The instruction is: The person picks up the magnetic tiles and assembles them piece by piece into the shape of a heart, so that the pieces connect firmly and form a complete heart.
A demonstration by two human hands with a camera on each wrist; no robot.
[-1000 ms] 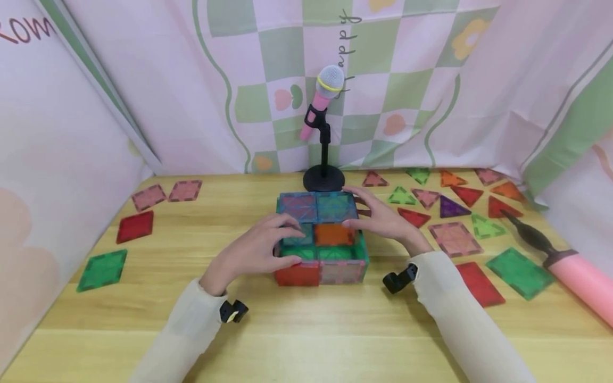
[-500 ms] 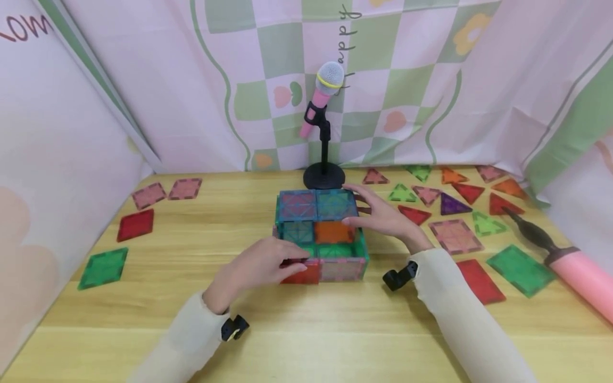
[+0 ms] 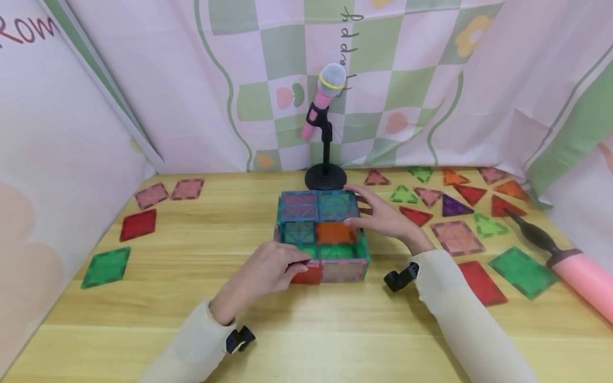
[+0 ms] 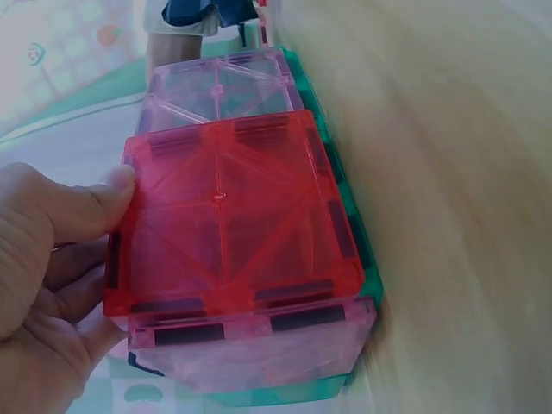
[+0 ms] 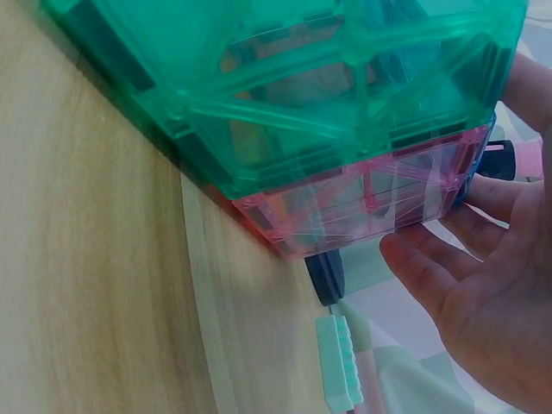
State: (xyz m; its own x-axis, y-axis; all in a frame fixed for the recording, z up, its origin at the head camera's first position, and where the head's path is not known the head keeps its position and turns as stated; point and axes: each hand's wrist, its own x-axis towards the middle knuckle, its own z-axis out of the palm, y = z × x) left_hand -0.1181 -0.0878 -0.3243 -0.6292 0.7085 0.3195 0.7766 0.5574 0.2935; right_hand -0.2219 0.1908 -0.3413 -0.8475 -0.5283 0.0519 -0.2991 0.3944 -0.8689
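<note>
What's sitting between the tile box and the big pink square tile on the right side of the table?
In the head view, the right hand lies there, resting against the tile box; past it is a red triangle tile, then the pink square tile.

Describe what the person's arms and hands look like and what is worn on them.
Both hands, the left hand and the right hand, are bare: no gloves, and no rings that show. Each arm wears a long cream sleeve reaching the wrist. A small black camera clip sits at the right wrist, and another with a pale front at the left.

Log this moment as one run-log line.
left hand: grips red tile at box front | right hand: rests on tile box far right side | box: on table, top part open
</note>
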